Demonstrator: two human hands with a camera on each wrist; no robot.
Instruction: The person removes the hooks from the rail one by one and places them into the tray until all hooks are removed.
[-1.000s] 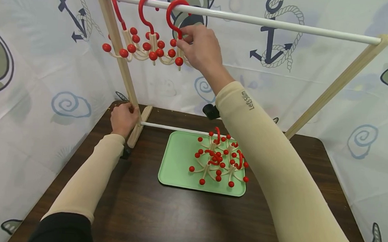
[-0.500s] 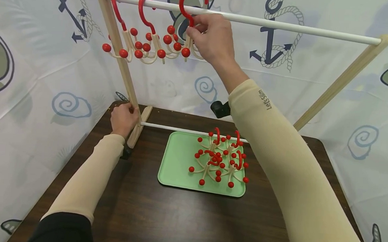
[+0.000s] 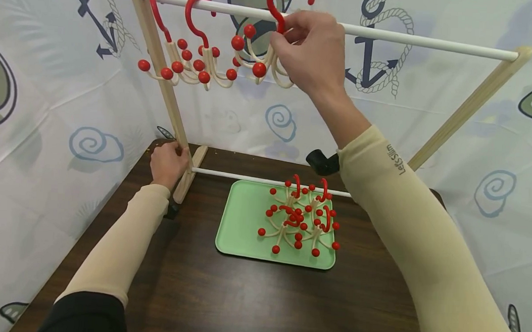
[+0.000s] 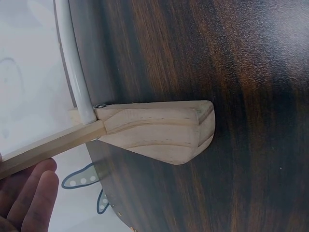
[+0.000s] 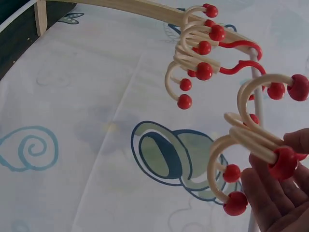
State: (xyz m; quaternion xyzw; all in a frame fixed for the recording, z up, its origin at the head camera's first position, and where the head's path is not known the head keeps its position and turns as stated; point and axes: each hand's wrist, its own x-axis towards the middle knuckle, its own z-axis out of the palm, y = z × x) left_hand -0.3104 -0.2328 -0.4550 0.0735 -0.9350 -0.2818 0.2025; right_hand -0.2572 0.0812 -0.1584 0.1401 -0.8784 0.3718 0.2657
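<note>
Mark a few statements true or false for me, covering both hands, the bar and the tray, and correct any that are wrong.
1. The right hand holds a hanger. True.
2. The left hand rests on the tray. False: the left hand holds the left post.
3. Two other hangers hang near the left end of the bar. True.
4. The loose hangers are bunched on the tray's left side. False: the loose hangers lie toward the right side of the tray.
5. The tray lies on the table. True.
</note>
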